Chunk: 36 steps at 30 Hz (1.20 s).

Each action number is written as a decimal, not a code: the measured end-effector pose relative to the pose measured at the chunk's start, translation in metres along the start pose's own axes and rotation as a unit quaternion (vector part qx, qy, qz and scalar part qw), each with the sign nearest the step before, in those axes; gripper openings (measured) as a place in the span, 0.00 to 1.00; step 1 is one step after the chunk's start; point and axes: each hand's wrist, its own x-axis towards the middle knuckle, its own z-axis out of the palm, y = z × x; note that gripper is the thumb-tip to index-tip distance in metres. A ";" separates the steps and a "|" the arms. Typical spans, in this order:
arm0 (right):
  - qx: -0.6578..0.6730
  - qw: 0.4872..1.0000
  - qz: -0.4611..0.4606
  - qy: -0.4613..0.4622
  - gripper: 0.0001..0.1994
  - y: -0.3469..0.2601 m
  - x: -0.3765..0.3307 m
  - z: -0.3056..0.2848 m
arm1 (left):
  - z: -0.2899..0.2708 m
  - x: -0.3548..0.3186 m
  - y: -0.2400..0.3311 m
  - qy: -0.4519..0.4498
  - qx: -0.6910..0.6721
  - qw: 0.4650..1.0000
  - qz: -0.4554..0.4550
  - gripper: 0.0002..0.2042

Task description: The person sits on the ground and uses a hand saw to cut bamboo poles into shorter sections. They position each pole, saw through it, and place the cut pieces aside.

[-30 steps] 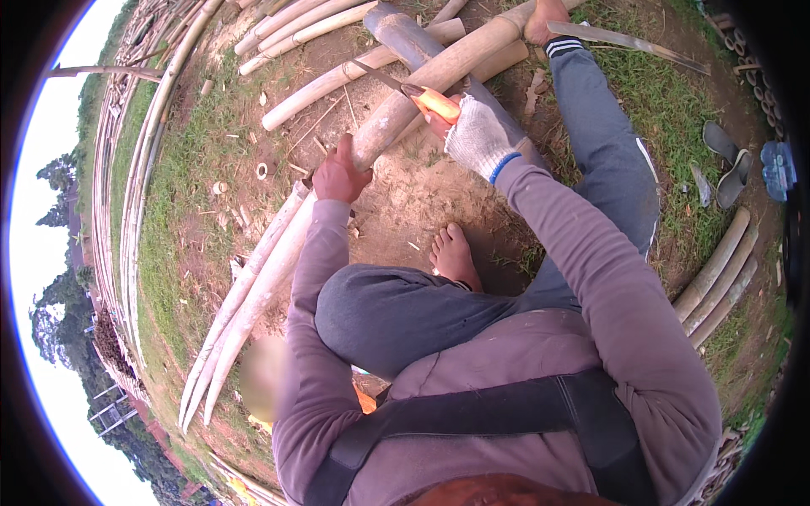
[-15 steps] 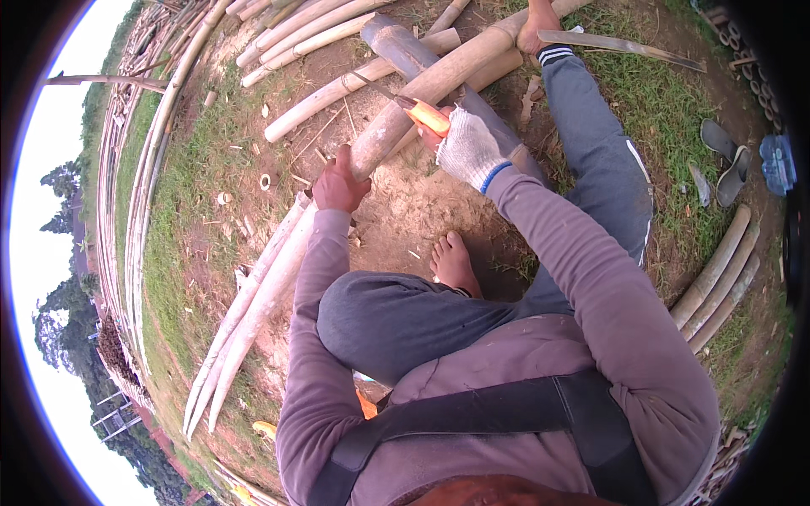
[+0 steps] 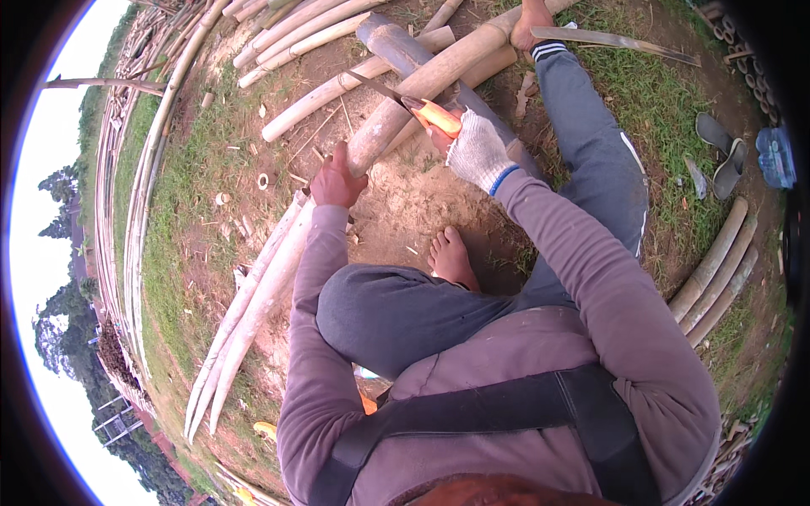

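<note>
A thick pale bamboo pole (image 3: 439, 72) lies slanting across a darker, greyish pole (image 3: 392, 42) on the ground. My bare left hand (image 3: 337, 179) is closed around its near end. In my right hand (image 3: 477, 152), which wears a white knitted glove with a blue cuff, is the orange handle of a hand saw (image 3: 441, 119). The saw's dark, narrow blade crosses the bamboo pole a little beyond my left hand; its tip shows on the far left side. My right foot (image 3: 527, 24) rests against the pole's far part.
Several cut bamboo lengths (image 3: 308, 46) lie beyond the pole, and more (image 3: 261, 308) by my left forearm. On the right are a flat strip (image 3: 620, 42), grey shoes (image 3: 727, 164), a blue plastic bottle (image 3: 774, 158) and curved bamboo pieces (image 3: 717, 261). Long poles (image 3: 139, 202) stretch along the left.
My right hand has drawn the saw slightly back, to the right and toward me. My left hand keeps its hold on the bamboo pole. The whole view has shifted a little.
</note>
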 end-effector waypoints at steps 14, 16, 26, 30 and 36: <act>-0.031 0.999 0.009 -0.032 0.18 0.002 -0.007 -0.011 | 0.001 -0.002 -0.004 0.010 0.014 1.000 0.008 0.43; -0.046 0.997 0.006 -0.066 0.18 -0.006 -0.026 -0.031 | -0.002 -0.003 0.000 -0.007 0.004 1.000 -0.002 0.43; -0.078 0.997 0.013 -0.009 0.23 0.048 -0.018 0.009 | 0.008 -0.006 0.000 -0.031 -0.005 0.999 0.029 0.43; -0.044 0.994 0.058 -0.076 0.26 0.031 -0.054 -0.006 | 0.029 -0.029 -0.009 -0.111 -0.044 0.993 0.007 0.43; -0.157 0.959 0.085 -0.222 0.34 0.039 -0.120 -0.043 | 0.108 -0.053 0.005 -0.208 -0.033 0.976 0.065 0.45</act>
